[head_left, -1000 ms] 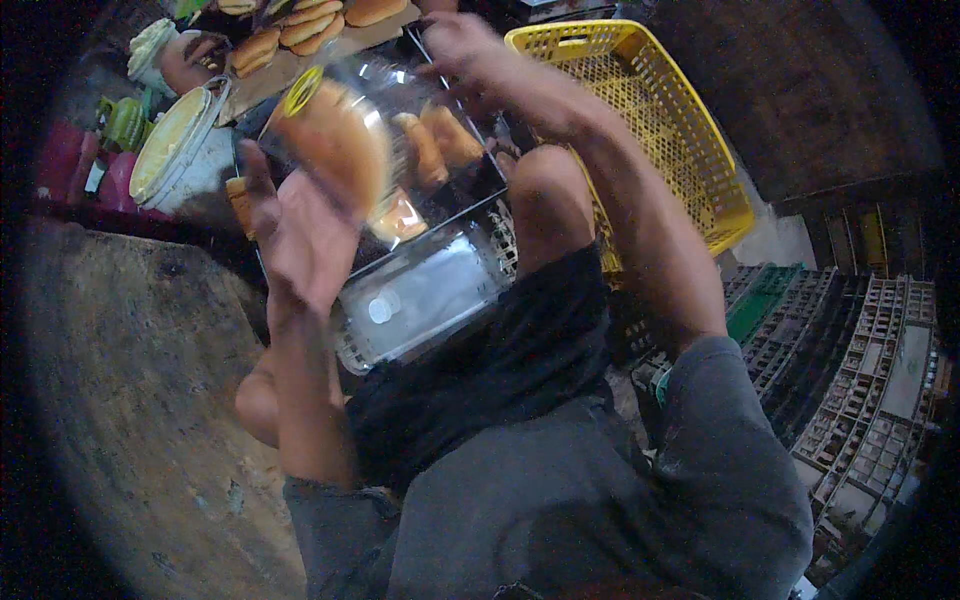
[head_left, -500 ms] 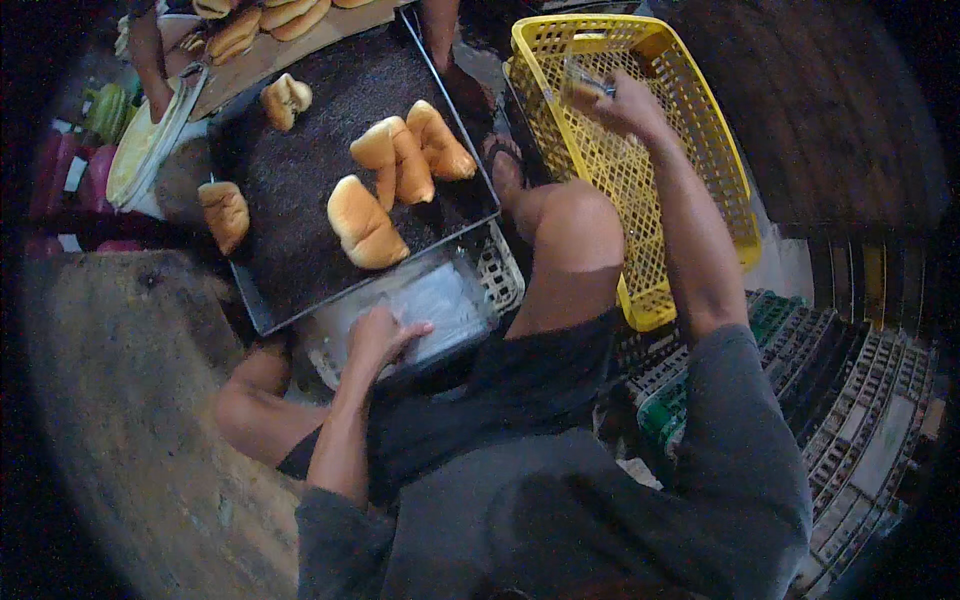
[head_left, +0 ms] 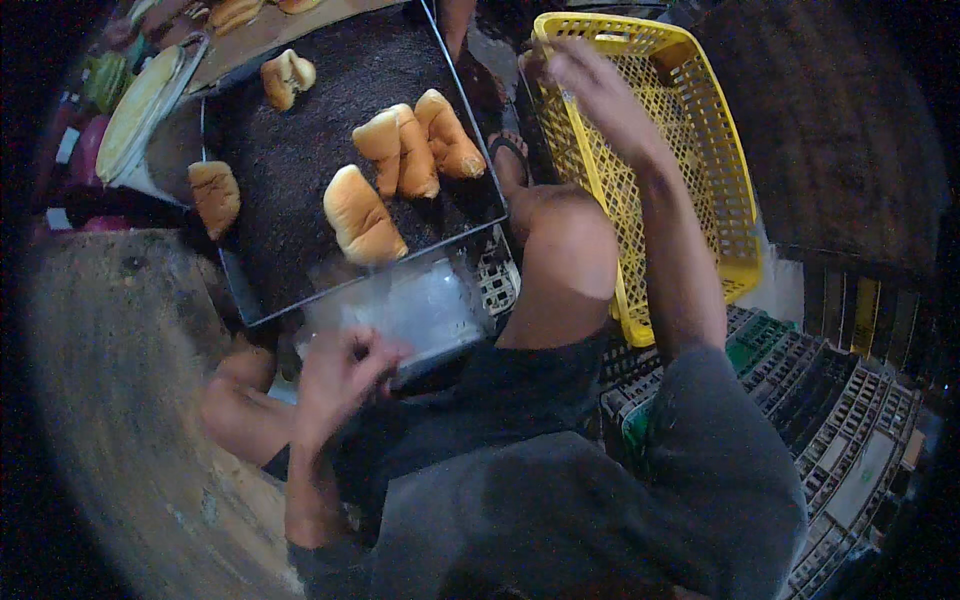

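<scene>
My left hand (head_left: 338, 378) pinches the top of a pile of clear plastic bags (head_left: 420, 305) that lies on my lap below the tray. My right hand (head_left: 590, 85) hovers over the near rim of a yellow plastic basket (head_left: 700, 160), fingers loosely spread with nothing seen in them. A dark metal tray (head_left: 300, 150) in front of me carries several golden bread rolls: one near the front edge (head_left: 360, 215), a pair in the middle (head_left: 415, 145), one at the left edge (head_left: 215, 195) and one at the back (head_left: 285, 75).
A board with more rolls (head_left: 240, 15) lies beyond the tray. A round covered container (head_left: 140, 100) stands at the upper left. Stacked plastic crates (head_left: 840, 430) fill the lower right. My bare knee (head_left: 560, 240) sits between tray and basket.
A second ago both hands held a roll in a clear bag. The right hand carried it to the yellow basket and is now empty; the left hand dropped to the bag pile.
</scene>
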`<state>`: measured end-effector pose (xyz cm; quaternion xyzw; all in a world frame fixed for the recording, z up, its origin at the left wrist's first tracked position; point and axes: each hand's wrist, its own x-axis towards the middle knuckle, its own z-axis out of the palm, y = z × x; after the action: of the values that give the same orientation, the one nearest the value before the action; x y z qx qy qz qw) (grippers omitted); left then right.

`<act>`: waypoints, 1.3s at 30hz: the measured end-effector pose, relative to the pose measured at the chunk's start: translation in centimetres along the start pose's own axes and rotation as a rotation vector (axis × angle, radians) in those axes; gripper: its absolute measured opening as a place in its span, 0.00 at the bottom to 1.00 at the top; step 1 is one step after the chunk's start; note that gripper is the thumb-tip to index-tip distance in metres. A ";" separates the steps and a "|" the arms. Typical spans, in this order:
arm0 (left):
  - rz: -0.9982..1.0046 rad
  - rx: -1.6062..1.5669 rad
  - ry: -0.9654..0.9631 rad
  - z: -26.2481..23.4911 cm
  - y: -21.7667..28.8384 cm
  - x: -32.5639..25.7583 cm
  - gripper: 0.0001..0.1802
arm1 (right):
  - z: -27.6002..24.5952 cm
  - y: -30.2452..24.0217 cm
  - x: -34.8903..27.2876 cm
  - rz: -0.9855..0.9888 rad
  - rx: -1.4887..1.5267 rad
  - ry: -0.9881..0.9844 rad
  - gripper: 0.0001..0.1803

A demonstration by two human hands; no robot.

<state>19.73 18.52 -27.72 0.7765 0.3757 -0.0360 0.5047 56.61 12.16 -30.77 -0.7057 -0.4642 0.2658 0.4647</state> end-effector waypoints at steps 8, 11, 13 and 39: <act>0.117 -0.242 0.280 1.8 0.4 2.2 0.20 | 11.9 -11.6 -9.9 -0.012 0.341 0.073 0.10; 0.074 -1.135 0.203 1.4 -3.9 3.9 0.19 | 12.6 -10.7 -11.1 0.216 0.651 0.057 0.08; 0.217 -1.291 0.408 -0.6 -3.9 4.3 0.19 | 14.1 -9.4 -11.6 0.254 0.698 0.105 0.10; 0.203 -1.324 0.996 -19.2 -14.6 6.8 0.31 | 26.3 1.6 14.1 -0.158 -1.112 0.180 0.23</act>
<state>9.33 40.87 -32.38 0.2743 0.4267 0.5855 0.6324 42.03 35.43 -42.63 -0.8271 -0.5444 -0.1153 0.0793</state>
